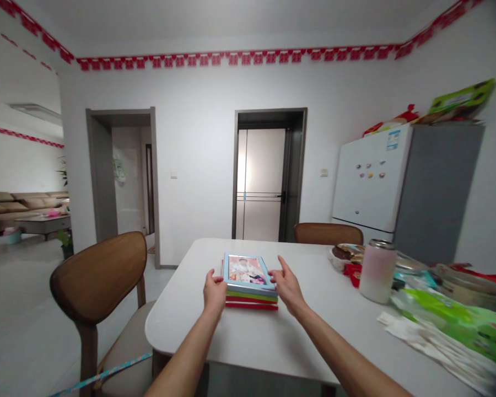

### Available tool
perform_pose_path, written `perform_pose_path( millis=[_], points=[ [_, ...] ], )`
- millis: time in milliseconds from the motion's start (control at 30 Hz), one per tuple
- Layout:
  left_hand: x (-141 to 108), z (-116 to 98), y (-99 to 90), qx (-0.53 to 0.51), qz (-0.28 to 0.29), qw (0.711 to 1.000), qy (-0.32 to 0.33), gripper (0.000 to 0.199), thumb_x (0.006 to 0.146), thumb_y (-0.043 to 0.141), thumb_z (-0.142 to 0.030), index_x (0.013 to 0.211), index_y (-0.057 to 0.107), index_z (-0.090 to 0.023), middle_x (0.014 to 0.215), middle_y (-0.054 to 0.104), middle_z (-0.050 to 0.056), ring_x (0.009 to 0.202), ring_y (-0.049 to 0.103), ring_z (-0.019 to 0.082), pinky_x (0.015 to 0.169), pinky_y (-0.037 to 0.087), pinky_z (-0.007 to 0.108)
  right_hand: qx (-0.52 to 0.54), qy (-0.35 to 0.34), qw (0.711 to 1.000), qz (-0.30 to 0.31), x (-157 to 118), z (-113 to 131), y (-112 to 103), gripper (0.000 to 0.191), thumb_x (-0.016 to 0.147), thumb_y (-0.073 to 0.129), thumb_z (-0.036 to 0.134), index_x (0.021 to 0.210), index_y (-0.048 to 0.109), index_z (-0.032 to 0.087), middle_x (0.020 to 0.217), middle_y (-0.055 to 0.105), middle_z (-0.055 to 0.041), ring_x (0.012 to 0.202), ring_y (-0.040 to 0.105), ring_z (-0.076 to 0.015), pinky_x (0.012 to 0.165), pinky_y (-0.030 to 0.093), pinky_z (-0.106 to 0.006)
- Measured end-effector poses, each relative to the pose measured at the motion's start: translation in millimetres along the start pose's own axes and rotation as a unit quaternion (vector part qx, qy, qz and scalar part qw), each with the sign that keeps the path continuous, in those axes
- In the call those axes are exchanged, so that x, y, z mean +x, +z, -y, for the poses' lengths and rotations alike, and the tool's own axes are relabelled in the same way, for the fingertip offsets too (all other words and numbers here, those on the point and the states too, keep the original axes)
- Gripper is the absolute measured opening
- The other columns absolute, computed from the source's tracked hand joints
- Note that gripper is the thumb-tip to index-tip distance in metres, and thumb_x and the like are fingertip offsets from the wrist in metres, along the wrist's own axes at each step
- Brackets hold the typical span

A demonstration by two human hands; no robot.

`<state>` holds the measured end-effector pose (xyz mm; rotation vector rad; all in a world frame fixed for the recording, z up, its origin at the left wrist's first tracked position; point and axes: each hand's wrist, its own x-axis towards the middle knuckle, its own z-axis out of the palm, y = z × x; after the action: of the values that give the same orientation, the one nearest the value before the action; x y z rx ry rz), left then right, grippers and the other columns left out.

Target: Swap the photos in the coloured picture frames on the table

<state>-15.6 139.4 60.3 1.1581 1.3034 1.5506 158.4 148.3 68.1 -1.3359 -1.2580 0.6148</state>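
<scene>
A stack of flat, coloured frames sits on the white table [182,309]. On top is a light blue photo frame [248,270] with a pinkish picture in it. Below it show a green edge [252,296] and red edges [252,305]. At the frame's left side, my left hand [214,292] is closed, with its thumb and finger on the edge. Opposite, my right hand [288,284] grips the right edge near the corner, its index finger sticking out past the frame. The undersides of the fingers are hidden.
To the right stand a pink and white tumbler [378,271], a green package [458,320], a white cloth [421,336] and a lidded container [467,286]. A wooden chair [103,281] is at the left, another chair [328,234] behind the table. A fridge [367,176] stands at back right.
</scene>
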Motion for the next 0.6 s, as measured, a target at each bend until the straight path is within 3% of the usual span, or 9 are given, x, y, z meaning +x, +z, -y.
perform_pose_path(
  millis=[67, 133, 233, 300, 467, 533, 600],
  points=[
    [-17, -32, 11.9, -0.040, 0.022, 0.998, 0.037, 0.058, 0.066, 0.051, -0.007, 0.120, 0.032, -0.018, 0.067, 0.052, -0.005, 0.063, 0.053, 0.010, 0.065, 0.041, 0.021, 0.156, -0.084, 0.983, 0.048, -21, 34, -1, 0.070, 0.069, 0.043, 0.025, 0.132, 0.012, 0.021, 0.056, 0.050, 0.0075, 0.046, 0.044, -0.0088, 0.050, 0.039, -0.023],
    [-39, -63, 24.1, -0.090, 0.058, 0.991, 0.079, 0.062, 0.066, 0.050, -0.011, 0.122, 0.028, -0.027, 0.062, 0.046, -0.009, 0.053, 0.048, 0.006, 0.057, 0.040, 0.018, 0.284, -0.135, 0.944, 0.097, -45, 68, -4, 0.072, 0.068, 0.045, 0.022, 0.131, 0.012, 0.026, 0.048, 0.040, 0.0106, 0.042, 0.037, -0.0069, 0.045, 0.034, -0.020],
    [-70, -95, 34.3, -0.280, 0.206, 0.927, 0.142, 0.075, 0.061, 0.053, -0.012, 0.126, 0.020, -0.029, 0.062, 0.043, -0.010, 0.044, 0.041, 0.004, 0.046, 0.036, 0.017, 0.373, -0.157, 0.904, 0.137, -73, 101, -13, 0.070, 0.066, 0.045, 0.016, 0.129, 0.018, 0.032, 0.048, 0.038, 0.0104, 0.043, 0.032, -0.0060, 0.044, 0.030, -0.019],
    [-83, -103, 35.4, -0.328, 0.254, 0.898, 0.145, 0.078, 0.059, 0.054, -0.012, 0.126, 0.018, -0.029, 0.062, 0.042, -0.010, 0.043, 0.040, 0.004, 0.043, 0.035, 0.018, 0.386, -0.158, 0.897, 0.144, -82, 107, -19, 0.070, 0.065, 0.046, 0.014, 0.128, 0.021, 0.032, 0.048, 0.038, 0.0102, 0.043, 0.031, -0.0058, 0.044, 0.029, -0.019],
    [-88, -95, 36.1, -0.332, 0.259, 0.898, 0.130, 0.080, 0.059, 0.058, -0.013, 0.126, 0.018, -0.029, 0.060, 0.042, -0.010, 0.045, 0.042, 0.005, 0.046, 0.036, 0.019, 0.394, -0.124, 0.898, 0.153, -81, 97, -24, 0.072, 0.064, 0.048, 0.013, 0.129, 0.020, 0.029, 0.047, 0.038, 0.0104, 0.043, 0.031, -0.0061, 0.043, 0.027, -0.019],
    [-85, -93, 36.4, -0.337, 0.236, 0.907, 0.090, 0.076, 0.058, 0.062, -0.017, 0.123, 0.023, -0.027, 0.059, 0.044, -0.010, 0.046, 0.043, 0.005, 0.047, 0.035, 0.018, 0.411, -0.091, 0.894, 0.152, -77, 92, -24, 0.062, 0.066, 0.049, 0.018, 0.124, 0.031, 0.027, 0.047, 0.041, 0.0097, 0.042, 0.033, -0.0063, 0.042, 0.027, -0.019],
    [-81, -93, 35.1, -0.337, 0.217, 0.916, 0.032, 0.054, 0.061, 0.063, -0.030, 0.109, 0.041, -0.021, 0.056, 0.045, -0.009, 0.045, 0.042, 0.004, 0.046, 0.032, 0.016, 0.418, -0.049, 0.893, 0.158, -71, 88, -22, 0.037, 0.069, 0.047, 0.030, 0.106, 0.049, 0.022, 0.049, 0.046, 0.0072, 0.041, 0.035, -0.0064, 0.042, 0.028, -0.020]
  ],
)
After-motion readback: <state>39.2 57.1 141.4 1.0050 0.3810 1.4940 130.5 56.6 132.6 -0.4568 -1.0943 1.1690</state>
